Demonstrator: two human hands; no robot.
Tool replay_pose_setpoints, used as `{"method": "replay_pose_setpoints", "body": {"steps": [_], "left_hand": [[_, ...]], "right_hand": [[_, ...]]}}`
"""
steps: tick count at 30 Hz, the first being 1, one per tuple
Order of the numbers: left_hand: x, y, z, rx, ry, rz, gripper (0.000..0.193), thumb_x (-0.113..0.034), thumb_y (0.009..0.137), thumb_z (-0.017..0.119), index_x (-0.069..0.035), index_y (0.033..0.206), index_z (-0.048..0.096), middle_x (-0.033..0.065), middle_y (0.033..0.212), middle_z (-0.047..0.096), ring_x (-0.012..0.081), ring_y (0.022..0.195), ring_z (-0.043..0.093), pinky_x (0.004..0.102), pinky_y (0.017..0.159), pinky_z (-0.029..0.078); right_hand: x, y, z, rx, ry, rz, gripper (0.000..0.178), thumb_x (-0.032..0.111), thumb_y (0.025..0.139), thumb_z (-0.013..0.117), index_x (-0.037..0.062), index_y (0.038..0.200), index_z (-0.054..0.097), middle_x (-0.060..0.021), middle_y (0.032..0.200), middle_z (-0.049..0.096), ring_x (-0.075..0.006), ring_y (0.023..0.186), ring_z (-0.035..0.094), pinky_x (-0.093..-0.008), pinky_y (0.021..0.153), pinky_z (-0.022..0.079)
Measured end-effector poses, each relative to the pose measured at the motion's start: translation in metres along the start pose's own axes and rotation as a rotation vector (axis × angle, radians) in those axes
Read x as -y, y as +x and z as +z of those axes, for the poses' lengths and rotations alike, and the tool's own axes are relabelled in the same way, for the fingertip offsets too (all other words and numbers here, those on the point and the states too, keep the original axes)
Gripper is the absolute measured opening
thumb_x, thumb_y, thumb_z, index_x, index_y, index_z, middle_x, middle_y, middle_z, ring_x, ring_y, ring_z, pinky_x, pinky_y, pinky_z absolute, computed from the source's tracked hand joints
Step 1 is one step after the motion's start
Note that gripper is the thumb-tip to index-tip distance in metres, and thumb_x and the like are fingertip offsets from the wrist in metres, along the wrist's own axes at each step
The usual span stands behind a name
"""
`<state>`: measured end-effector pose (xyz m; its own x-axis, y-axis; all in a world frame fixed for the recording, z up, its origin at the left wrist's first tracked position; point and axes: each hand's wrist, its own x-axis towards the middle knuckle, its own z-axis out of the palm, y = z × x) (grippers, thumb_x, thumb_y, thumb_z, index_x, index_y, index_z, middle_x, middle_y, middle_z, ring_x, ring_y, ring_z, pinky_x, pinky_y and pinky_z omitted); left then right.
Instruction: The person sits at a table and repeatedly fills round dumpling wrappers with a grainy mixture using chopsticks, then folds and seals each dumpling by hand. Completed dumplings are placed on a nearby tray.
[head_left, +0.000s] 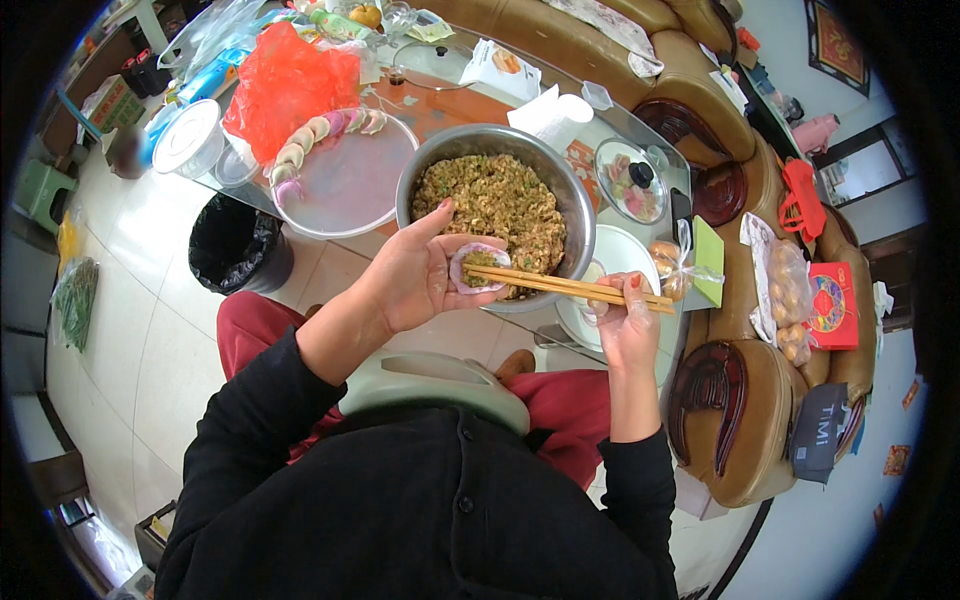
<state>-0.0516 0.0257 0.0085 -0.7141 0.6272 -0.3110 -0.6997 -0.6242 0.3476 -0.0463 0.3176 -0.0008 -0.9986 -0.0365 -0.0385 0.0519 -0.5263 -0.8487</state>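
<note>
Left hand [415,265]: palm up, fingers extended beneath one pale purple wrapper [460,285], over the steel bowl's [583,220] near rim; a dab of filling [481,258] sits inside.
Right hand [630,325]: closed on wooden chopsticks [560,284], tips touching that filling.
Edges: steel bowl near the front edge of the table [437,105], just beside the round tray [345,185]; floor tiles [330,268] show between table and knees.
Containers: steel bowl, holding chopped mixture [490,190] (green flecks throughout); tray, dumplings [290,155] curved along its left and far rim, remaining surface exposed; white bowl [627,243], partly behind the right hand, contents unclear; bin [275,265], black-lined, below left.
</note>
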Motion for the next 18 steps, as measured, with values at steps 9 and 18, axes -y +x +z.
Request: {"method": "replay_pose_setpoints", "body": {"steps": [9,18], "left_hand": [[0.0009,-0.0023,-0.0024,-0.002,0.032,0.009,0.073,-0.056,0.095,0.029,0.008,0.124,0.048,0.0228,0.119,0.055,0.0380,0.104,0.059,0.0389,0.086,0.053],[0.0031,-0.0057,-0.0039,0.022,0.031,0.019,0.073,-0.055,0.096,0.028,0.009,0.124,0.047,0.0226,0.120,0.054,0.0379,0.103,0.060,0.0388,0.086,0.053]], "right_hand": [[0.0089,0.0056,0.0044,0.070,-0.089,0.027,0.019,0.022,0.092,0.059,0.0040,0.085,0.057,-0.0095,0.086,0.063,-0.0193,0.081,0.063,-0.0309,0.072,0.053],[0.0013,0.0116,-0.0017,-0.079,0.033,-0.002,0.019,0.024,0.092,0.058,0.0054,0.089,0.056,-0.0081,0.084,0.062,-0.0187,0.080,0.060,-0.0306,0.069,0.052]]}}
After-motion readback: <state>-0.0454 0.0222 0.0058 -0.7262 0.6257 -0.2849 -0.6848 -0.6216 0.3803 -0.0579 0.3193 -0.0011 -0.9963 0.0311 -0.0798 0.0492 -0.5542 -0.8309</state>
